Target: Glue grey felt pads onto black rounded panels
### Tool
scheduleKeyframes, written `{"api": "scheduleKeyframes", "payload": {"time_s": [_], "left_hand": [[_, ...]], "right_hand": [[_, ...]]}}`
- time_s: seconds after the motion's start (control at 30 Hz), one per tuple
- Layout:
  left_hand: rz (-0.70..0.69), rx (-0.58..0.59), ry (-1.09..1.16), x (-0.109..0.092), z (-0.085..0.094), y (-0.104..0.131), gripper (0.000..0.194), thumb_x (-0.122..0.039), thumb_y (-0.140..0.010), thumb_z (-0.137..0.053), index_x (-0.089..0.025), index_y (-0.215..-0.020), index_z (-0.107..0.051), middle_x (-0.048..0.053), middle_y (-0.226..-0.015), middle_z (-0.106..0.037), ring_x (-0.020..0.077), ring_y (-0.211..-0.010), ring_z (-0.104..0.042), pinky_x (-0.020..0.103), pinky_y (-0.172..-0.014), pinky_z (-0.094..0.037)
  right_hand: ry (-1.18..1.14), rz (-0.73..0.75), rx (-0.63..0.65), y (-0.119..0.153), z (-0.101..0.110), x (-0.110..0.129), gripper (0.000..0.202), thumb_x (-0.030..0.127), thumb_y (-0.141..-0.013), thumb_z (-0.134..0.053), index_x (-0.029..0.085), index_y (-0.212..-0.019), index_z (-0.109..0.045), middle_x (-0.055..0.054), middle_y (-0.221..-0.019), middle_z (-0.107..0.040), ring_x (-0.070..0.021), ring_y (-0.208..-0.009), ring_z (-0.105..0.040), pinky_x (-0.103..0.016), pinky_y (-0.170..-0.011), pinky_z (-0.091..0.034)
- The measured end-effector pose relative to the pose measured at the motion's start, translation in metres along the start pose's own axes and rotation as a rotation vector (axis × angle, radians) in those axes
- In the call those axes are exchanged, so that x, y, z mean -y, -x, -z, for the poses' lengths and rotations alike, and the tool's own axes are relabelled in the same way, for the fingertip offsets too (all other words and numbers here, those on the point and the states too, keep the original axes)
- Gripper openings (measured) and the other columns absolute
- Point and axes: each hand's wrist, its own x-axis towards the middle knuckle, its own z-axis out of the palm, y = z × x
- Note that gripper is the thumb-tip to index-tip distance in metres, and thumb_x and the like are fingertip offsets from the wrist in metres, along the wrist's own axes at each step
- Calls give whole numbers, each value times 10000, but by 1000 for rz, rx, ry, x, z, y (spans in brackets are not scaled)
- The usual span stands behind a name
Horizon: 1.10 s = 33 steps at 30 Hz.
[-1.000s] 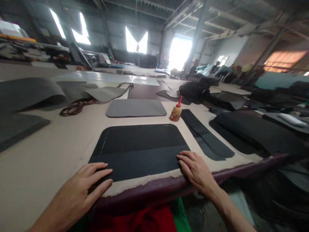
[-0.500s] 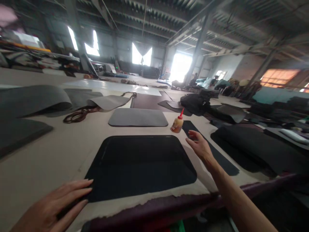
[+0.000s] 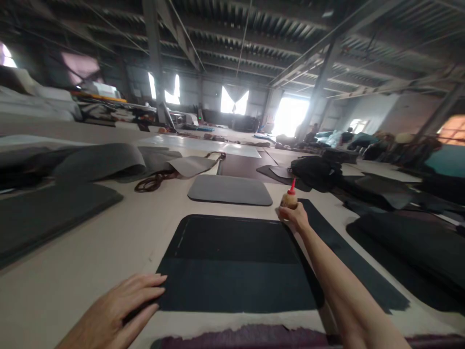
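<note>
Flat on the table lies a black panel with rounded corners (image 3: 236, 271), pale lines marked along its far and left edges. My left hand (image 3: 123, 305) rests at the panel's left near corner, fingers stretched out. Beyond the panel's far right corner, my right hand (image 3: 296, 216) is wrapped round the lower part of a glue bottle (image 3: 290, 198). The bottle stands upright, with a red pointed nozzle and yellowish-brown contents. A grey rounded panel (image 3: 230, 190) lies just past the black one. To the right of my right hand runs a long dark strip (image 3: 345, 249).
Stacked dark sheets (image 3: 407, 252) lie on the right and more dark panels (image 3: 54, 213) on the left. A coiled brown cord (image 3: 149, 183) is near curled grey sheets (image 3: 105, 162). A black bundle (image 3: 316, 168) sits farther back. Torn purplish material (image 3: 247, 337) runs along the near edge.
My right hand has moved forward and closed round the bottle, which stood untouched before. My left hand stays by the panel's left corner. The camera view has turned left.
</note>
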Motion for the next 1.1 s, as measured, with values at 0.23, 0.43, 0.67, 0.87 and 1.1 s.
{"api": "scheduleKeyframes", "payload": {"time_s": [0.23, 0.43, 0.67, 0.87, 1.1], "left_hand": [[67, 80, 78, -6, 8, -3, 246, -365, -943, -592, -326, -1177, -656, -48, -1256, -674, 170, -1230, -593, 290, -1025, -544], [171, 167, 255, -12, 13, -3, 221, -270, -975, -519, -285, -1132, -673, -7, -1282, -656, 189, -1232, -580, 368, -1070, -499], [437, 126, 546, -13, 13, -3, 367, -249, -965, -548, -235, -1331, -516, 63, -1357, -564, 185, -1218, -573, 342, -1080, -476], [537, 85, 610, -14, 9, -1, 666, -217, -867, -693, -246, -1435, -346, 90, -1353, -518, 200, -1177, -616, 375, -1046, -499], [521, 74, 576, -13, 7, 0, 723, -184, -837, -721, -234, -1444, -331, 101, -1321, -552, 217, -1173, -624, 406, -1042, -497]], "right_hand": [[-209, 128, 360, 67, 31, 46, 615, 471, -627, -738, 184, -1137, -548, -64, -980, -659, -263, -882, -625, -360, -774, -509], [-43, 238, 784, 148, 48, 84, 651, 393, -703, -725, 211, -1293, -519, -50, -1044, -671, -249, -891, -640, -326, -733, -515], [175, 436, 790, 200, 39, 120, 551, 419, -664, -734, 225, -1124, -501, -22, -883, -667, -201, -649, -618, -282, -517, -478], [-13, 392, 859, 224, 23, 140, 491, 487, -719, -708, 233, -1112, -560, -6, -823, -677, -196, -664, -626, -274, -540, -500], [8, 622, 727, 244, 1, 141, 397, 494, -814, -643, 228, -1106, -607, -23, -880, -671, -195, -686, -607, -308, -582, -487]]}}
